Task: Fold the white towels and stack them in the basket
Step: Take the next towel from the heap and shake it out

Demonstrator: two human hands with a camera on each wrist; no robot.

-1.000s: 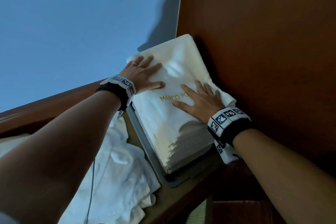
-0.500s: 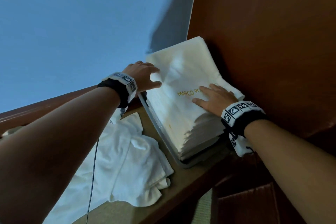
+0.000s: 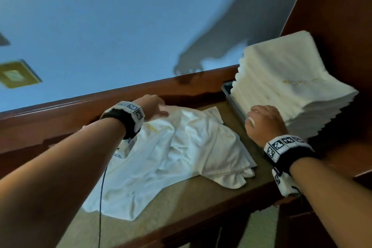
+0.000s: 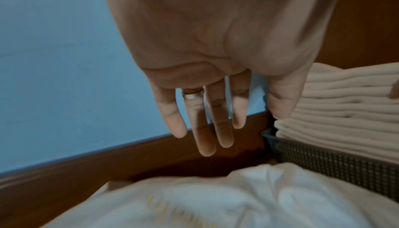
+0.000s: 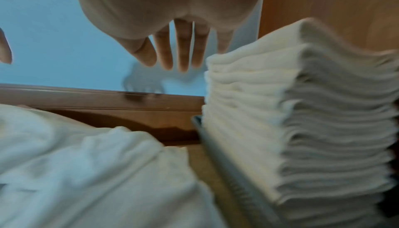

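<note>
A tall stack of folded white towels (image 3: 291,86) fills the grey mesh basket (image 3: 227,88) at the right. Crumpled white towels (image 3: 181,153) lie loose on the tan table top to its left. My left hand (image 3: 153,106) hovers over the far edge of the loose towels; the left wrist view shows that hand (image 4: 215,129) with fingers straight and nothing held, above the loose towel (image 4: 215,197). My right hand (image 3: 263,123) is beside the stack's near-left side, over the basket's rim. In the right wrist view the right hand (image 5: 179,57) is open and empty beside the stack (image 5: 302,129).
A dark wooden rail (image 3: 100,110) runs along the back of the table under the blue wall (image 3: 100,16). A tall wooden panel (image 3: 342,16) stands right behind the basket. A thin black cable (image 3: 100,197) hangs from my left wrist over the towels.
Both hands have lifted off the top of the folded stack and moved left and down toward the loose towels. The stack stays in the basket.
</note>
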